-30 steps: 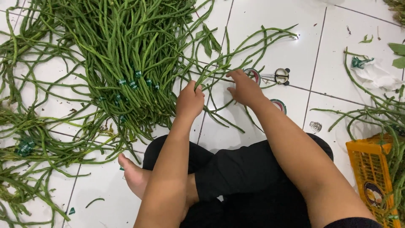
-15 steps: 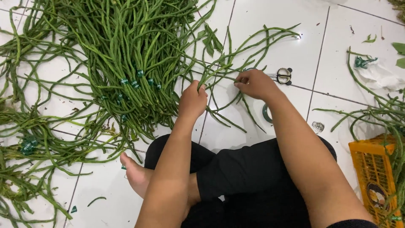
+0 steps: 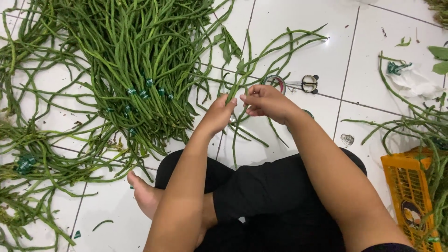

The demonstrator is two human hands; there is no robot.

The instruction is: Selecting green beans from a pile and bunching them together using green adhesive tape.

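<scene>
I sit cross-legged on a white tiled floor. My left hand (image 3: 218, 114) and my right hand (image 3: 265, 100) meet in front of me, both closed around a small bunch of long green beans (image 3: 254, 60) whose tips fan out to the upper right. A big heap of long beans (image 3: 140, 56) lies to the upper left, several bundles in it bound with green tape (image 3: 144, 91). Scissors (image 3: 298, 84) lie on the tiles just beyond my right hand.
Loose bean strands (image 3: 42, 158) sprawl over the floor at the left. A yellow plastic crate (image 3: 413, 196) stands at the right edge with more beans draped over it. Crumpled white paper (image 3: 413, 81) lies at the upper right. My bare foot (image 3: 144, 193) rests below the heap.
Both hands have lifted off the floor and come together, gathering the loose strands into one bunch. My right hand moved left and up, away from the scissors.
</scene>
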